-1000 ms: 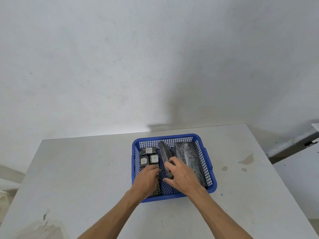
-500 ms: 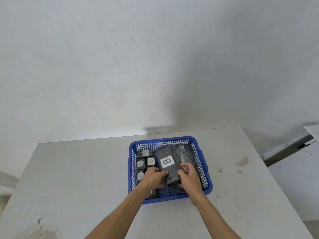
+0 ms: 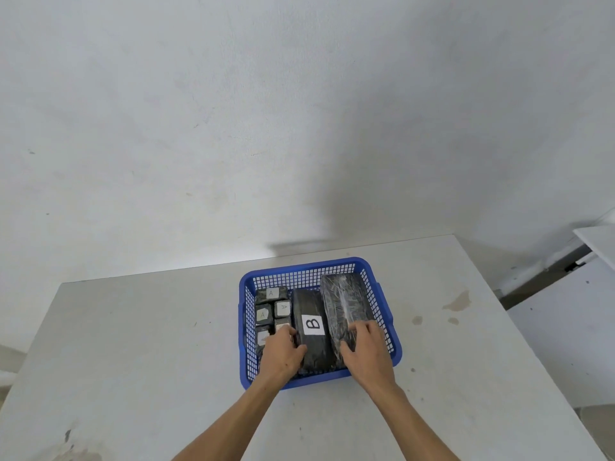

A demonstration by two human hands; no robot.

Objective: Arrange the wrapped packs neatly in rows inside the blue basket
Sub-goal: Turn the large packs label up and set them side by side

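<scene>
Stained white table [image 3: 133, 344] against a bare grey-white wall [image 3: 233, 111].

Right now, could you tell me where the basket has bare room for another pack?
Little is free: a strip along the blue basket's far wall, behind the small A packs and B pack. The left hand and right hand crowd the near side.

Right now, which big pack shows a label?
The middle pack, white "B" label up, lying between the small "A" packs and the unlabelled right-side pack.
</scene>
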